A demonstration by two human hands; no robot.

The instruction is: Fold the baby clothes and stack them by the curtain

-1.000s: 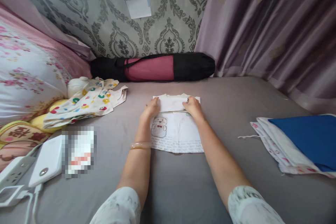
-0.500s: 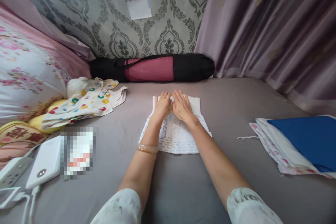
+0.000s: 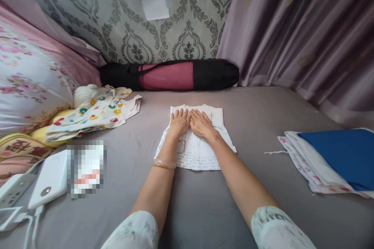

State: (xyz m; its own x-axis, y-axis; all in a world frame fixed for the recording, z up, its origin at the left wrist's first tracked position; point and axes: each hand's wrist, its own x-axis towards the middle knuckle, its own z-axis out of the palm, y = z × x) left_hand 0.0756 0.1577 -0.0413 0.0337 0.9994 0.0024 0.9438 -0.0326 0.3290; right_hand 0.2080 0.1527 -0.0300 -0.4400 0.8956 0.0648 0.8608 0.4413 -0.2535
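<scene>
A small white garment point(image 3: 201, 157) with rows of print near its lower edge lies flat on the grey bed sheet, its upper edge away from me. My left hand point(image 3: 179, 122) rests palm down on its upper left part, fingers stretched out. Right beside it, my right hand point(image 3: 201, 123) lies palm down with fingers extended, near the garment's middle. The two hands nearly touch. Part of a line drawing on the cloth shows under my left wrist. Neither hand grips anything.
Behind lies a black and pink rolled bag point(image 3: 166, 76). At left are a patterned garment point(image 3: 96, 113), a white power bank point(image 3: 51, 179), a power strip point(image 3: 16, 188) and a blurred item point(image 3: 87, 171). Folded clothes with a blue piece point(image 3: 341, 155) lie at right.
Both hands have slid slightly toward me over the cloth, uncovering its upper edge. The cloth's middle looks smoother than before.
</scene>
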